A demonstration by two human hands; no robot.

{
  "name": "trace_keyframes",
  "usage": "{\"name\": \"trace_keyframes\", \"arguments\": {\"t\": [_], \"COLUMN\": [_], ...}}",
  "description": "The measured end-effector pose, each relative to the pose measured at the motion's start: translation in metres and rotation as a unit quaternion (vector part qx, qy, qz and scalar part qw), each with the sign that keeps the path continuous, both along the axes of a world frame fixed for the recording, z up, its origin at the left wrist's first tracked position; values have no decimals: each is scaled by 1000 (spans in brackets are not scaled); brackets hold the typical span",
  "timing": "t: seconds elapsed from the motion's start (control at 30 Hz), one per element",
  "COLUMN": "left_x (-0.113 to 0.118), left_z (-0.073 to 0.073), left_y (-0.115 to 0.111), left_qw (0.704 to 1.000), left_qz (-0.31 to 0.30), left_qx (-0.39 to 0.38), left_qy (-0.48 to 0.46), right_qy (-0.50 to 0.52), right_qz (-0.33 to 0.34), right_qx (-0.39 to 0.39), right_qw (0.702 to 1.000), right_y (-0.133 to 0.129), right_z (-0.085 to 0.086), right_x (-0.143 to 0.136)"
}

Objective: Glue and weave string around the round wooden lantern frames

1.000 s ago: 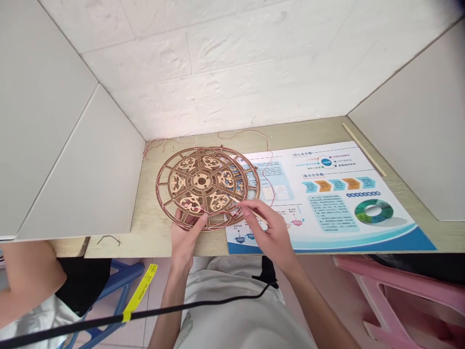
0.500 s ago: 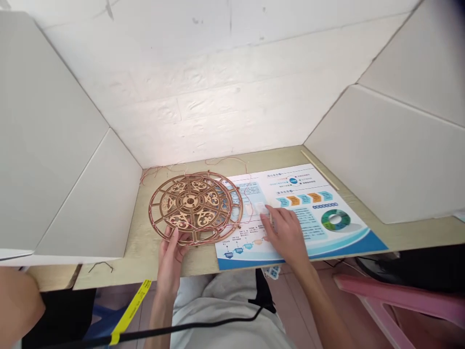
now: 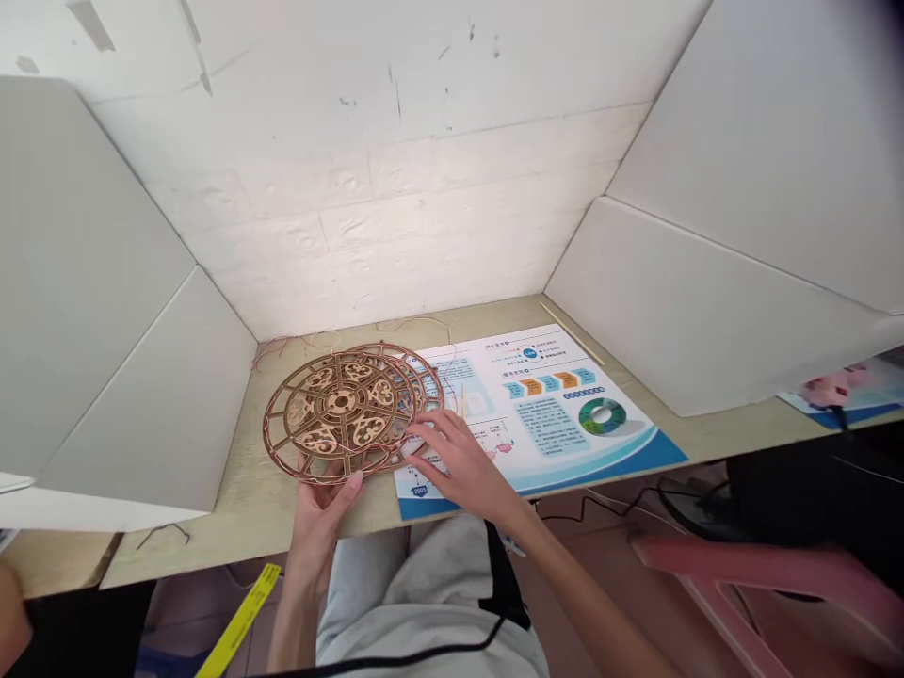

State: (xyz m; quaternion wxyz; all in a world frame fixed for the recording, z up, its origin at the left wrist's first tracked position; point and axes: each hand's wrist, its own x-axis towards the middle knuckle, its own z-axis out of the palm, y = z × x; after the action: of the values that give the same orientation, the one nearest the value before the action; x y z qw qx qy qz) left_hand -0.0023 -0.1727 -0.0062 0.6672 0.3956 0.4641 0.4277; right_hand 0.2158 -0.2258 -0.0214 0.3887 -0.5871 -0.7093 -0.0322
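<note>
Two openwork wooden wheels, cut with spokes and scroll patterns, lie overlapped on the left of the table, the upper one tilted. Thin reddish wire runs along their rims. My left hand grips the upper wheel at its near edge, thumb on top and fingers hidden below. At the wheels' right edge is my right hand, its thumb and fingers apart, with fingertips at the rim; whether they touch it I cannot tell. Below the wheels' right side lies a printed board with blue borders.
Loose wire trails behind the wheels. A thin wooden stick lies at the back right. White panels stand at the sides against a white wall. A pink stool is at the lower right, and a bent dark wire lies front left.
My right hand has moved left from the printed board to the wheels' right edge. My left hand still holds the upper wheel. The view has shifted to the right.
</note>
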Motion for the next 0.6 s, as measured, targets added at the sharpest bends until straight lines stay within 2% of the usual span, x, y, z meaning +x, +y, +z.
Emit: {"name": "trace_keyframes", "arguments": {"t": [0.1,0.27,0.43,0.6], "left_x": [-8,-23,-32,-43], "left_z": [-6,-14,-14,-2], "left_y": [4,7,4,1], "left_qw": [996,983,958,907], "left_qz": [-11,4,-58,-96], "left_qx": [-9,26,43,81], "left_qy": [85,184,276,403], "right_qy": [-18,-36,-74,-99], "right_qz": [20,33,90,149], "right_qx": [-16,-10,-9,-31], "right_qw": [1000,999,993,983], "right_y": [12,21,23,25], "right_z": [-7,-17,-8,6], "right_x": [-5,2,7,14]}}
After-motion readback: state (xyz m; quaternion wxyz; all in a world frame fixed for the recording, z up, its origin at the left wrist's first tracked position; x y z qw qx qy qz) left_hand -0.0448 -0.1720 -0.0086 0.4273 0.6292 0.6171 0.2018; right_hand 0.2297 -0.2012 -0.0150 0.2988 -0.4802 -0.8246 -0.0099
